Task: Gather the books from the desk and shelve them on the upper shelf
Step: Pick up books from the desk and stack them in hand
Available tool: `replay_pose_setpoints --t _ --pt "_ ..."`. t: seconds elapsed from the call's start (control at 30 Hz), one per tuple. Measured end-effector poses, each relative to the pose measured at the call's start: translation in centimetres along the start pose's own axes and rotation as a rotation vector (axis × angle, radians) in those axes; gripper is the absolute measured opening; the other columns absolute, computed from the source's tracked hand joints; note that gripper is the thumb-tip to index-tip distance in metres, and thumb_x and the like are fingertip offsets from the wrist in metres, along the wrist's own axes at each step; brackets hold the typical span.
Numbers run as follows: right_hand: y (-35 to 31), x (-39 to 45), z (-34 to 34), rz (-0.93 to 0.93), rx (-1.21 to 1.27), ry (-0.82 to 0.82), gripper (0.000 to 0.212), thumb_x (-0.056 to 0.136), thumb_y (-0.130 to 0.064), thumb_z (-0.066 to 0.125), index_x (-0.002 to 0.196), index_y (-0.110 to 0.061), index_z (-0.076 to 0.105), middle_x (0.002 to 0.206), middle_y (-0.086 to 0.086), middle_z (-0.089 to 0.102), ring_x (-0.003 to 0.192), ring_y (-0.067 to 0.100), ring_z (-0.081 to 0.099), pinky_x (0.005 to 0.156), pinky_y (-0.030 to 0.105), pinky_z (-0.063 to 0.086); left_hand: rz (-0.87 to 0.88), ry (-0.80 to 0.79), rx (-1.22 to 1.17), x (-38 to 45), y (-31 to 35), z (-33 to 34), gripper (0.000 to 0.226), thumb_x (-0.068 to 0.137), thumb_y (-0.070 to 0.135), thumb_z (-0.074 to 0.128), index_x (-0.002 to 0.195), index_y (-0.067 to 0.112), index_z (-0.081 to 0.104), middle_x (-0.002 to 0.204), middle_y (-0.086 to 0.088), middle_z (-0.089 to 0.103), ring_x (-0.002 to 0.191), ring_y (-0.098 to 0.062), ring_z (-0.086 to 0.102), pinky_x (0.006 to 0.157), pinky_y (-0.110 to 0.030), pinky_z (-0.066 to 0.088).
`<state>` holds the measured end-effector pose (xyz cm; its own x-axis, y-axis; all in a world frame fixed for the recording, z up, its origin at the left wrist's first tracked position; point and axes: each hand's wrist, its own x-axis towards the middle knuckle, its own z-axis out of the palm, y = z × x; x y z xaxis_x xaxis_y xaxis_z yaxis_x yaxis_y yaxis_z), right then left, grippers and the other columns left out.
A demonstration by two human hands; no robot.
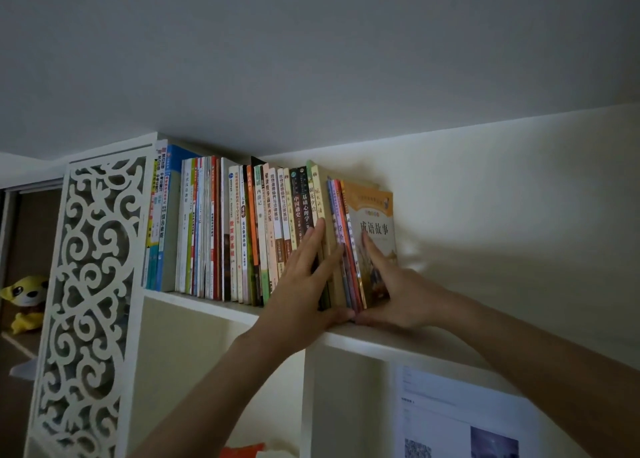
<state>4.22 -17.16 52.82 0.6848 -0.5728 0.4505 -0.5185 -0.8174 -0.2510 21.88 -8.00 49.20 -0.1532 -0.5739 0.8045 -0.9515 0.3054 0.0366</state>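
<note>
A long row of upright books (242,229) fills the white upper shelf (207,307). At its right end stands a small bundle of thin books (341,222) fronted by an orange-covered book (375,215). My left hand (304,284) lies flat with straight fingers against the spines just left of the bundle, its thumb under the bundle's lower edge. My right hand (391,291) presses the orange cover with fingers extended and its thumb along the shelf edge. The bundle leans slightly left toward the row.
A white carved lattice panel (93,284) closes the shelf's left end. The cream wall (502,215) rises right of the books, with bare shelf board beyond. A printed sheet (460,419) hangs below. A yellow plush toy (26,301) sits far left.
</note>
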Motion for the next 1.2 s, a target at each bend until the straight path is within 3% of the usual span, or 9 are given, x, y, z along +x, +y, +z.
replay_pose_setpoints --t 0.1,0.17,0.3,0.5,0.77,0.9,1.0,1.1,1.2 --pt "-2.0 -1.4 -0.4 0.084 0.019 -0.028 0.126 0.075 -0.041 0.079 0.148 -0.036 -0.023 0.161 0.002 0.013 0.144 0.023 0.027 0.116 0.037 0.031 -0.082 -0.038 0.173 0.0 2.4 -0.7 0.089 0.084 0.050 0.062 0.153 0.031 0.009 0.158 -0.001 -0.023 0.147 -0.021 -0.015 0.120 -0.045 0.007" --pt "-4.3 -3.7 -0.9 0.067 0.008 -0.006 0.094 0.080 -0.037 0.074 0.154 -0.026 0.017 0.150 0.002 0.037 0.134 0.023 0.043 0.110 0.035 0.039 -0.102 -0.044 0.258 -0.6 4.7 -1.6 0.068 0.090 0.042 0.058 0.149 0.031 0.027 0.160 -0.013 0.002 0.148 -0.031 0.006 0.118 -0.044 0.013" --pt "-6.2 -14.2 -1.1 -0.113 -0.207 0.359 0.015 0.086 -0.022 0.062 0.092 -0.016 0.075 0.089 0.001 0.072 0.081 0.017 0.068 0.076 0.030 0.054 0.114 0.165 -0.072 -5.8 10.9 -1.6 0.012 0.092 0.017 0.058 0.101 0.018 0.064 0.099 0.002 0.065 0.092 -0.014 0.059 0.078 -0.023 0.048" --pt "3.3 -32.9 8.2 0.305 0.000 0.103 0.006 0.083 -0.019 0.072 0.084 -0.021 0.078 0.067 -0.026 0.061 0.064 0.003 0.065 0.065 0.004 0.046 -0.031 -0.524 -0.565 -17.1 19.0 10.7 0.009 0.090 0.017 0.058 0.089 0.022 0.065 0.084 0.010 0.067 0.075 -0.008 0.064 0.073 -0.027 0.054" --pt "15.3 -56.9 29.9 0.985 0.174 -0.314 0.020 0.082 -0.030 0.052 0.077 -0.016 0.066 0.070 -0.005 0.056 0.063 0.008 0.056 0.061 0.026 0.051 -0.613 -1.302 -0.383 -40.9 19.5 33.1 0.077 0.084 0.038 0.067 0.144 0.012 0.027 0.141 -0.015 0.041 0.125 -0.028 0.045 0.101 -0.034 0.043" --pt "14.7 -57.7 34.0 1.137 0.182 -0.194 0.044 0.085 -0.067 0.048 0.082 -0.025 0.059 0.079 0.004 0.060 0.070 0.011 0.060 0.060 0.020 0.045 -0.825 -1.341 -0.377 -45.7 19.4 38.6 0.107 0.078 0.055 0.067 0.150 0.007 0.004 0.146 -0.019 0.034 0.132 -0.034 0.040 0.105 -0.044 0.041" --pt "15.5 -55.0 36.2 1.266 0.252 -0.162 0.004 0.094 -0.027 0.058 0.093 -0.028 0.054 0.080 0.000 0.055 0.061 0.002 0.046 0.054 0.014 0.043 -0.906 -1.243 -0.457 -45.7 19.8 40.4 0.096 0.082 0.041 0.071 0.146 0.003 0.011 0.142 -0.020 0.038 0.128 -0.034 0.044 0.101 -0.042 0.046" --pt "17.5 -52.4 38.7 1.350 0.262 -0.149 0.052 0.095 -0.033 0.056 0.139 -0.013 0.037 0.089 0.001 0.060 0.071 0.008 0.052 0.051 0.009 0.035 -1.039 -1.151 -0.494 -46.3 19.1 41.6 0.088 0.077 0.031 0.077 0.141 0.003 0.024 0.135 -0.019 0.046 0.121 -0.034 0.051 0.095 -0.040 0.049" --pt "18.6 -50.6 40.1 1.401 0.303 -0.150 0.074 0.090 -0.034 0.065 0.145 -0.007 0.024 0.089 0.004 0.060 0.078 0.016 0.057 0.058 0.016 0.039 -1.127 -1.081 -0.626 -47.4 17.7 42.0 0.068 0.075 0.016 0.080 0.131 0.002 0.043 0.124 -0.015 0.061 0.111 -0.030 0.061 0.088 -0.037 0.054"
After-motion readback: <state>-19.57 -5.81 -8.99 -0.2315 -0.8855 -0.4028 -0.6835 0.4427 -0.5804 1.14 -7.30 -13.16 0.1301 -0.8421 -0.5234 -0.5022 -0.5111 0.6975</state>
